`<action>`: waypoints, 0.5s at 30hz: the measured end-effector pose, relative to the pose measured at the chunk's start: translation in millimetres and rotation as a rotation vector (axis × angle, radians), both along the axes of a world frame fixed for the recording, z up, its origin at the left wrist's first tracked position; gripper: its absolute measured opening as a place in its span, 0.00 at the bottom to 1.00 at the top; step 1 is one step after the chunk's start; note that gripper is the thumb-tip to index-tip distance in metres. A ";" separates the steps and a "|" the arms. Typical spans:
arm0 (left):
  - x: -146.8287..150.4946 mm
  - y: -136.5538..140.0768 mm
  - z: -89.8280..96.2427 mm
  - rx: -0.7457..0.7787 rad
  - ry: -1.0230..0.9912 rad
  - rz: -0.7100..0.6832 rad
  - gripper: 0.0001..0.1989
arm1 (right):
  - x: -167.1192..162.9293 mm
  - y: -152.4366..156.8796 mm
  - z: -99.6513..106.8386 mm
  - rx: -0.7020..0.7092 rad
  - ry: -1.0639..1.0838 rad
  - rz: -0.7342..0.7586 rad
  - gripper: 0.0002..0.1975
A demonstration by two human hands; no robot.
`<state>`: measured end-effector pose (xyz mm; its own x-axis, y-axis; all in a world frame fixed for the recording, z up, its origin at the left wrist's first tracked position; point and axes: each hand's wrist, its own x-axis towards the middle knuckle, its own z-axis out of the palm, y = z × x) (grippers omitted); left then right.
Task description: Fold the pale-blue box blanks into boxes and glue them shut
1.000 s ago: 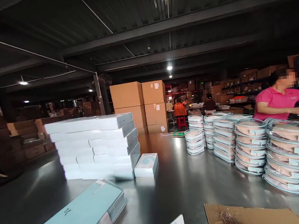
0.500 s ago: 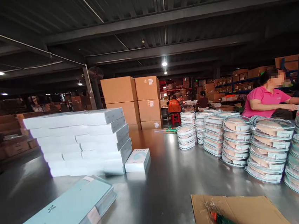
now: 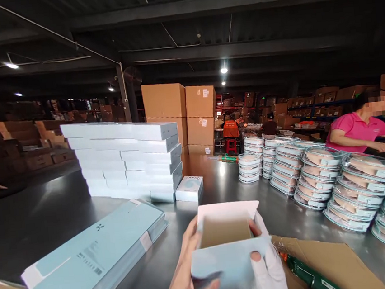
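Observation:
A small pale blue and white paper box [image 3: 224,262] is held up in front of me, its open top showing a tan inside. My bare left hand [image 3: 183,275] grips its left side, with the thumb on the near face. On the opposite side, my right hand [image 3: 269,271], in a white glove with bare fingertips, is closed around the box, thumb at the front. Left of my hands lies a stack of flat light blue box blanks [image 3: 97,249]. Beyond, a closed box with printed lettering [image 3: 189,190] sits beside a pile of white boxes [image 3: 127,146].
On the right, a cardboard sheet [image 3: 329,263] carries a green tool with an orange end [image 3: 314,278]. Stacks of round clear-lidded packs [image 3: 361,196] line the metal table's right side, near a person in pink [image 3: 351,131]. Large brown cartons [image 3: 164,101] rise behind.
Both hands have come into view holding the open box. My view has tilted down and turned left, showing more of the flat blanks. The person in pink has moved an arm.

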<state>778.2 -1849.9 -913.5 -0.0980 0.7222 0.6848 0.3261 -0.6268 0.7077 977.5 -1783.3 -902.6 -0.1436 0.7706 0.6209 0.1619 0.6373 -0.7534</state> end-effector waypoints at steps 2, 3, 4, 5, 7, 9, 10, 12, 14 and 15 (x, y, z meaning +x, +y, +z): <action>1.1 -2.8 5.7 0.004 -0.051 -0.079 0.35 | -1.4 -2.8 -1.8 -0.049 0.029 0.053 0.37; 2.7 -4.4 8.9 -0.015 -0.093 -0.100 0.35 | -2.2 -6.6 -0.6 -0.082 0.045 0.060 0.38; 5.2 -6.1 11.8 -0.042 -0.152 -0.089 0.34 | -4.0 -11.8 1.6 -0.115 0.069 0.051 0.38; 8.4 -7.6 13.9 -0.062 -0.224 -0.053 0.32 | -6.8 -17.8 4.6 -0.151 0.105 0.027 0.38; 15.3 -10.5 16.1 -0.068 -0.386 0.047 0.26 | -15.3 -30.5 11.5 -0.211 0.190 -0.025 0.36; 18.7 -13.0 17.5 -0.094 -0.463 0.110 0.22 | -24.2 -40.5 17.7 -0.224 0.239 -0.050 0.35; 17.7 -14.2 18.8 -0.125 -0.436 0.095 0.21 | -27.1 -43.4 19.8 -0.208 0.237 -0.054 0.34; 8.9 -16.8 22.5 -0.209 -0.263 -0.021 0.21 | -25.7 -43.9 21.7 -0.150 0.211 -0.049 0.33; -7.7 -21.5 25.4 -0.243 -0.060 -0.114 0.24 | -9.5 -38.4 21.4 -0.082 0.203 -0.028 0.34; -17.9 -25.3 25.4 -0.226 -0.001 -0.092 0.26 | 5.6 -34.3 21.0 -0.051 0.197 -0.022 0.35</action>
<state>760.3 -1875.2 -888.1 -0.0252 0.8632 0.5042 0.2737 -0.4792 0.8339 983.2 -1817.6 -881.6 -0.0065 0.8034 0.5955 0.0217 0.5954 -0.8031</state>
